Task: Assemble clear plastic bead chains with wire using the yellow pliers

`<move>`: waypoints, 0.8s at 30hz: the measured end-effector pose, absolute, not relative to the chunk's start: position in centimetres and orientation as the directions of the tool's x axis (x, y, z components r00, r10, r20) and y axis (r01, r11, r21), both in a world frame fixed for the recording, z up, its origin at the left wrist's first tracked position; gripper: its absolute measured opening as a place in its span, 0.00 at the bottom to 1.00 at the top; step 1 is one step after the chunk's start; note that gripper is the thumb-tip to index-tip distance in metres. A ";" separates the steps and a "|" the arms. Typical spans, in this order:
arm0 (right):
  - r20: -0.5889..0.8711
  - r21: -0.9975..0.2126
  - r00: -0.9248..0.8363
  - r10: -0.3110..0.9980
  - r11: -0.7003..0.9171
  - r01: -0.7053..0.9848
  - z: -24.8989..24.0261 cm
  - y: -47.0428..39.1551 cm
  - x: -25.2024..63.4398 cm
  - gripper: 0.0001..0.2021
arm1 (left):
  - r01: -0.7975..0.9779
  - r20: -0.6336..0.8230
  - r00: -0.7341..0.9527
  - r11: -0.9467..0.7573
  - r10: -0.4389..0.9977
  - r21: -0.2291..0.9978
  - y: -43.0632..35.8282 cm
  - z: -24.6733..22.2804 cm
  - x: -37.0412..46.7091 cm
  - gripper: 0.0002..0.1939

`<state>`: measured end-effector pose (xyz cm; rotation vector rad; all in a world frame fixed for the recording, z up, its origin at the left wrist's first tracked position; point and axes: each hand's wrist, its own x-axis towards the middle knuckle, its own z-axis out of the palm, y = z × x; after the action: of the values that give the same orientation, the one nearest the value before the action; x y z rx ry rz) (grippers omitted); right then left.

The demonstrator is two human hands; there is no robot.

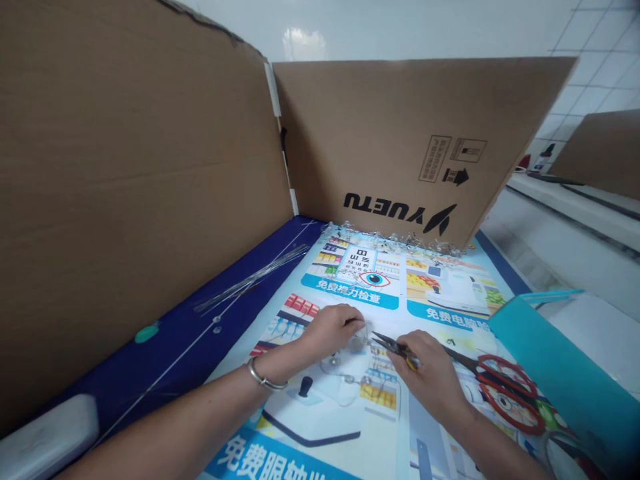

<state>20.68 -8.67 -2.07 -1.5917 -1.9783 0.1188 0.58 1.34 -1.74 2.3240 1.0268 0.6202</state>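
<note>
My left hand (335, 328), a metal bangle on its wrist, is closed in a pinch on a thin wire (367, 328). Clear round beads (356, 343) hang beside the fingertips, and more of the beaded wire (349, 379) loops over the printed sheet below. Wrapped in my right hand (431, 365) is a pair of needle-nose pliers (391, 344), with dark jaws pointing left toward the pinched wire. The jaw tips look slightly apart; whether they touch the wire I cannot tell.
Red-handled scissors (513, 393) lie right of my right hand, near a teal bag (565, 373). A wire bundle (255, 277) rests at left. Small wire pieces (400, 241) line the foot of a cardboard panel (400, 133). A white object (55, 437) sits at lower left.
</note>
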 end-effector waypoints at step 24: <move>0.451 -0.389 -0.148 0.880 0.343 0.855 -2.4 -8.4 21.0 0.07 | 0.805 -0.189 0.557 -0.582 0.809 -0.117 5.1 1.9 -6.5 0.10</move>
<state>21.00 -8.39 -2.44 -1.5106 -1.9973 0.0534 -6.51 5.12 1.91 2.7876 1.4440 -0.3525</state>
